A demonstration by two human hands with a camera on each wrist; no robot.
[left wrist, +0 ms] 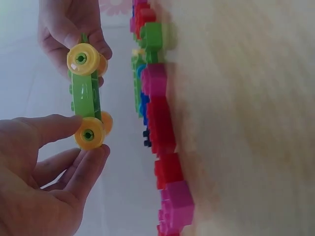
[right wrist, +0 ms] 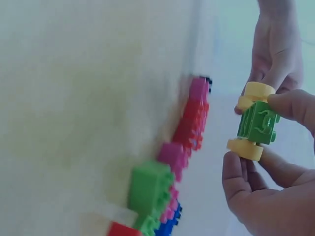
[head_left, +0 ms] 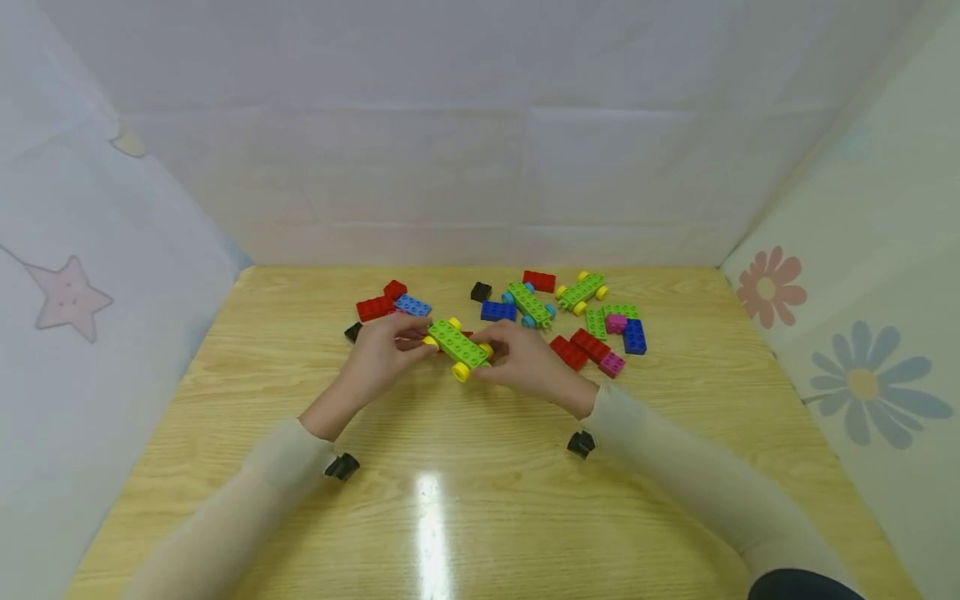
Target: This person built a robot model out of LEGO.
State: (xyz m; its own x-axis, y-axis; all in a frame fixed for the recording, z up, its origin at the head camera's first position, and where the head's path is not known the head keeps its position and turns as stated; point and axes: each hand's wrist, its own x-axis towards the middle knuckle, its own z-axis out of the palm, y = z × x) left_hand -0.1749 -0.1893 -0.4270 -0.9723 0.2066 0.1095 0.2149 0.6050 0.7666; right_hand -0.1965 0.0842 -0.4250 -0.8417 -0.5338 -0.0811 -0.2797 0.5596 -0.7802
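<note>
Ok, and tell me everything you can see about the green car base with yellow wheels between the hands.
The car base is a long, bright green block with two rows of bare studs on top and four yellow wheels, all apparently shiny plastic. It is held above the table, studs up, slanting from upper left to lower right in the head view. The left hand pinches it at one end, the right hand at the other, both touching wheels.

Toy car base — a light-green, studded body on four yellow wheels. It is held raised between the left hand and right hand — studded side up, its length slanting from far left to near right.
</note>
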